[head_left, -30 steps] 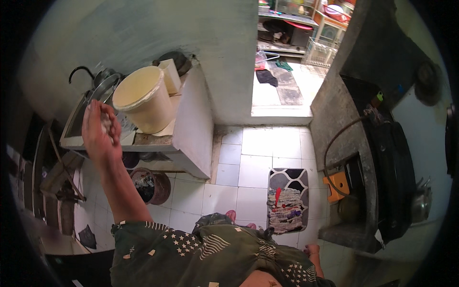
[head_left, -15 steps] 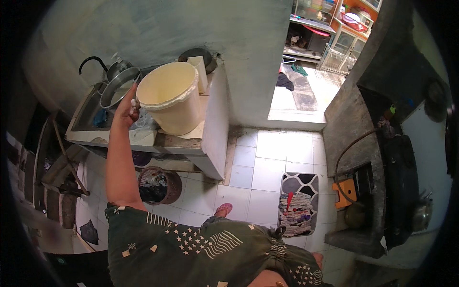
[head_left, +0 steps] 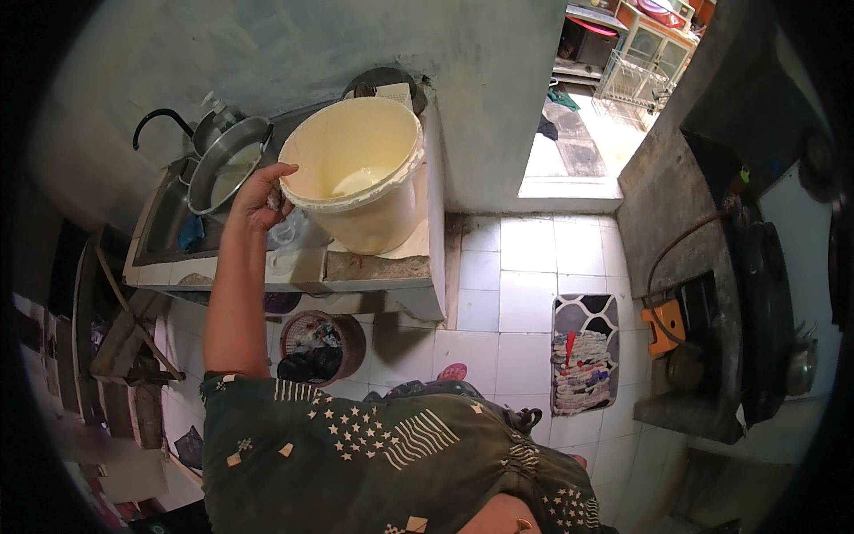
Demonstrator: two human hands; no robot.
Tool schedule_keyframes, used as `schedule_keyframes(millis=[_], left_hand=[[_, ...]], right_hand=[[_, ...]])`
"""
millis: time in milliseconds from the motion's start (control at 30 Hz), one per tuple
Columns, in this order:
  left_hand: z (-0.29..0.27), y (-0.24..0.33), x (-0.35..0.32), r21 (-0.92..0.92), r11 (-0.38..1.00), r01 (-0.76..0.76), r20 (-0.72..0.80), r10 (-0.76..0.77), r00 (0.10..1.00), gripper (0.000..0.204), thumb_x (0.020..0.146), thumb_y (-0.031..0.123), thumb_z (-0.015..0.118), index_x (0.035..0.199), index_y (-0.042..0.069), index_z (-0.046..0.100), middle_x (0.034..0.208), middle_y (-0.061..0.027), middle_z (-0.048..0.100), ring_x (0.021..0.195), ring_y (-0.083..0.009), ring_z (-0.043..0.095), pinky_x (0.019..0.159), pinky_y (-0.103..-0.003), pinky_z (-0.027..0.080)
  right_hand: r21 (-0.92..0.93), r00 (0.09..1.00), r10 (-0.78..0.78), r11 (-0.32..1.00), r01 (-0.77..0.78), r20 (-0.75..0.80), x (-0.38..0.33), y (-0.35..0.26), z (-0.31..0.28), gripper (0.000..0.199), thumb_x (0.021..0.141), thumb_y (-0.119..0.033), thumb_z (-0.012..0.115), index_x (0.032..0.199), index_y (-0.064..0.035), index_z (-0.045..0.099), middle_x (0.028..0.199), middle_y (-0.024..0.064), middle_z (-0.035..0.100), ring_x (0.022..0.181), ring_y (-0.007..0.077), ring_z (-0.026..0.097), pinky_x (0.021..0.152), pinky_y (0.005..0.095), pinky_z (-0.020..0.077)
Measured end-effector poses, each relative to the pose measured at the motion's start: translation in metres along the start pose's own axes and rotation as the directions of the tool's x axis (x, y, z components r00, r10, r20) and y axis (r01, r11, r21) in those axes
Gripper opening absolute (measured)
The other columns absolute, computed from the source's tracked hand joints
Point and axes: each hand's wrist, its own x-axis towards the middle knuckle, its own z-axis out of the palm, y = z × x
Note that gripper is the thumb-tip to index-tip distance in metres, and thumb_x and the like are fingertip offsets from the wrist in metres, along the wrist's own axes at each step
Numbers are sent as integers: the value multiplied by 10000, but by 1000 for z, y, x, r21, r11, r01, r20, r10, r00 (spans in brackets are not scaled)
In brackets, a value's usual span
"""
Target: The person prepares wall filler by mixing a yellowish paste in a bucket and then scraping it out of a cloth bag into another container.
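Left hand [head_left: 262, 198] grips the rim of the cream bucket [head_left: 360, 169], which stands on the table [head_left: 378, 267] beside the sink [head_left: 169, 222]. Bucket appears nearly empty; not yet lifted. Right hand is out of view.

A concrete counter [head_left: 378, 267] bears a cream bucket [head_left: 360, 173]; steel pot [head_left: 227, 165] beside.
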Motion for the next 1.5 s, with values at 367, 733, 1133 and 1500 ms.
schedule_keyframes(millis=[367,733,1133,1500], left_hand=[[72,4,-44,-119,965,-232,-68,225,972,108,738,77,622,835,30,610,623,-20,581,419,-133,503,382,-249,392],[183,-29,-152,13,926,-378,359,348,866,127,740,-32,579,851,29,565,797,-51,631,666,-120,603,626,-254,493],[256,-149,-164,226,970,-88,803,-135,581,185,734,-82,618,860,42,564,806,-37,638,674,-92,596,614,-228,486],[264,-209,-153,413,911,-16,771,-340,538,252,719,-44,604,946,31,523,802,-66,614,612,-126,591,526,-251,472]], right_hand=[[-832,911,-344,417,366,228,-22,123,-36,310,830,-239,614,1080,-65,668,985,166,679,725,295,680,724,450,557],[419,959,276,880,-224,-66,-185,90,51,180,831,-144,600,940,-20,673,867,180,668,705,311,675,634,438,562],[894,864,503,388,-226,0,-287,127,204,217,865,-111,570,1049,1,542,761,125,580,571,289,634,469,435,556],[850,745,594,187,-493,302,-395,64,456,345,828,-116,642,1135,28,575,852,174,642,626,314,670,464,424,565]])
